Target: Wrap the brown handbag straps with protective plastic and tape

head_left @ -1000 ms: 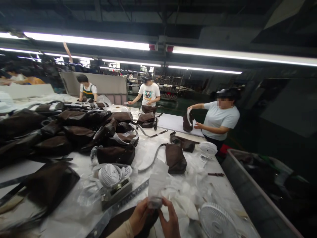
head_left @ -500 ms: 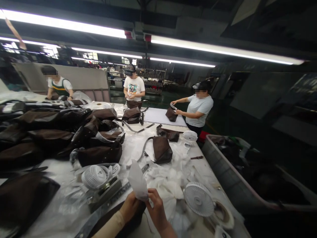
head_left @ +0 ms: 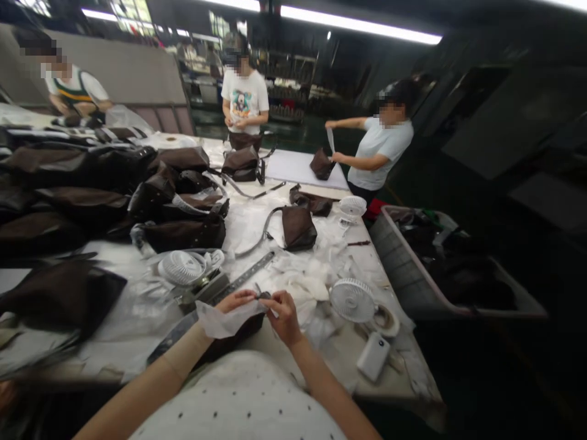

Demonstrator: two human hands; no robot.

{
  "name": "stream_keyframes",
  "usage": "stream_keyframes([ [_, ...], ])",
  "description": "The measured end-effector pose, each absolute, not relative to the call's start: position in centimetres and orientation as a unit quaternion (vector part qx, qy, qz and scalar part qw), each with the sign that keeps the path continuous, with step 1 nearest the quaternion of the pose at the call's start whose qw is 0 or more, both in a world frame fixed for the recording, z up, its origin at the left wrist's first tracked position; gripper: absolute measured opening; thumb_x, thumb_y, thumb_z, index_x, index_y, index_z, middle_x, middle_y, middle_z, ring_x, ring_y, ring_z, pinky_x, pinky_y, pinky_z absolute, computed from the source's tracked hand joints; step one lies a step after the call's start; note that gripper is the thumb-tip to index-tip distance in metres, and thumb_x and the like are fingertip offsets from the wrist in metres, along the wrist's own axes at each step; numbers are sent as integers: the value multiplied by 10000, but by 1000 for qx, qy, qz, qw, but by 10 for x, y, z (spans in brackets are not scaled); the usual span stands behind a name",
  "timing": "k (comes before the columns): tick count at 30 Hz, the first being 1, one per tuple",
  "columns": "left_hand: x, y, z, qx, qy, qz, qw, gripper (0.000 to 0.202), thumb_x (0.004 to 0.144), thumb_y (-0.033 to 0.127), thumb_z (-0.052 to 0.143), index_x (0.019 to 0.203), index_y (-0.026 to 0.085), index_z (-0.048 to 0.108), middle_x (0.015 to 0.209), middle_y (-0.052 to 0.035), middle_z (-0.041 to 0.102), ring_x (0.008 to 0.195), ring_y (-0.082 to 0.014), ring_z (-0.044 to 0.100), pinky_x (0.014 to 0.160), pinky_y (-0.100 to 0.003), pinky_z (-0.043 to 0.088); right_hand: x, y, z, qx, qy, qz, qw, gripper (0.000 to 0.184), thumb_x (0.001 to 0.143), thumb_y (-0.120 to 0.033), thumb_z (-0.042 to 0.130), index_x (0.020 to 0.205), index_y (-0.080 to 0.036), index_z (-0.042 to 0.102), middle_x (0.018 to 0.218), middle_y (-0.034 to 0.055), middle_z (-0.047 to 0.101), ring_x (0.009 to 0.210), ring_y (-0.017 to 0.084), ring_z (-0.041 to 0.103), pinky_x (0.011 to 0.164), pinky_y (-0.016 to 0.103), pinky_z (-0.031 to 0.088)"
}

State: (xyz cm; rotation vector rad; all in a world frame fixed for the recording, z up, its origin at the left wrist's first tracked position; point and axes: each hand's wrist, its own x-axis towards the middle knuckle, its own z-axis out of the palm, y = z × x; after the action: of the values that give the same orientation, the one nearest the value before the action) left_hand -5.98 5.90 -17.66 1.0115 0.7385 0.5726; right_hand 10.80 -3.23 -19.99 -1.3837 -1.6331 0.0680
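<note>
My left hand (head_left: pixel 235 300) and my right hand (head_left: pixel 282 313) meet over a dark brown bag (head_left: pixel 232 335) at the near edge of the table (head_left: pixel 389 385). Both pinch a small dark piece (head_left: pixel 263 296) at the top of the bag. A sheet of thin white wrapping (head_left: pixel 222 321) hangs from under my left hand and lies over the bag. Most of the bag is hidden by my arms.
Several brown bags (head_left: pixel 183 232) are piled at the left. Small white fans (head_left: pixel 352 299), a white power bank (head_left: pixel 373 356), a metal ruler (head_left: pixel 250 273) and crumpled white paper (head_left: pixel 307 284) lie nearby. A grey bin (head_left: pixel 403 269) stands at the right. Three people work at the far end.
The view has tilted down and my hands have lowered. The white wrapping that stood upright between my fingers now hangs flat over the bag. The person at the far right has lifted a strip.
</note>
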Motion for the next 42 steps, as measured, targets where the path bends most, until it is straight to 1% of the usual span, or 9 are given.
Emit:
stream_keyframes([
  [3, -67, 56, -180, 401, 331, 200, 831, 347, 608, 284, 816, 873, 158, 631, 765, -34, 657, 649, -149, 599, 645, -275, 477, 103, -42, -203, -575, -650, 108, 485, 336, 801, -118, 539, 1015, -307, 717, 821, 22, 523, 790, 167, 532, 730, 306, 482],
  [6, -71, 53, -183, 379, 331, 199, 841, 355, 594, 246, 820, 865, 172, 601, 732, 7, 628, 629, -121, 581, 628, -246, 453, 96, -54, -202, -562, -597, 179, 543, 320, 796, -128, 517, 1030, -255, 693, 865, 32, 543, 844, 178, 549, 779, 321, 488],
  [11, -71, 57, -188, 408, 304, 218, 833, 323, 628, 159, 779, 889, 121, 594, 742, 38, 611, 683, -79, 562, 687, -205, 415, 84, -64, -201, -557, -493, 277, 609, 168, 825, -197, 526, 936, -200, 653, 877, 29, 580, 834, 171, 573, 780, 311, 485],
  [16, -71, 68, -201, 388, 330, 194, 838, 392, 583, 213, 845, 889, 126, 617, 754, 23, 643, 673, -81, 557, 649, -193, 401, 77, -61, -209, -585, -412, 357, 601, 178, 760, -311, 677, 887, -194, 634, 825, 17, 609, 748, 156, 592, 705, 281, 498],
  [20, -68, 66, -198, 366, 344, 185, 845, 413, 581, 228, 856, 915, 146, 629, 779, 14, 668, 682, -93, 580, 667, -207, 412, 77, -57, -212, -586, -401, 379, 593, 212, 755, -342, 689, 912, -201, 680, 860, 26, 604, 738, 147, 572, 685, 275, 480],
  [27, -59, 61, -176, 393, 338, 176, 837, 357, 602, 204, 841, 875, 142, 620, 727, 8, 653, 615, -109, 574, 615, -243, 408, 83, -48, -205, -548, -329, 494, 589, 218, 709, -348, 718, 868, -199, 721, 654, -26, 562, 560, 96, 436, 543, 251, 358],
  [33, -61, 63, -185, 418, 323, 158, 835, 347, 619, 209, 834, 883, 142, 619, 734, -3, 642, 644, -116, 566, 636, -255, 400, 87, -49, -199, -497, -267, 615, 551, 171, 654, -306, 717, 755, -174, 677, 563, -57, 513, 473, 69, 377, 497, 248, 333],
  [38, -62, 62, -195, 429, 327, 161, 827, 316, 612, 222, 837, 830, 136, 625, 731, 5, 624, 643, -102, 523, 623, -246, 367, 92, -54, -201, -537, -328, 603, 490, 156, 642, -313, 706, 673, -177, 636, 563, -44, 533, 491, 92, 445, 508, 259, 364],
  [42, -64, 61, -198, 414, 359, 168, 819, 329, 612, 250, 842, 838, 131, 634, 719, 3, 627, 609, -92, 493, 601, -244, 352, 93, -60, -206, -537, -339, 590, 499, 197, 657, -361, 711, 681, -188, 619, 603, -28, 557, 542, 118, 489, 548, 277, 401],
])
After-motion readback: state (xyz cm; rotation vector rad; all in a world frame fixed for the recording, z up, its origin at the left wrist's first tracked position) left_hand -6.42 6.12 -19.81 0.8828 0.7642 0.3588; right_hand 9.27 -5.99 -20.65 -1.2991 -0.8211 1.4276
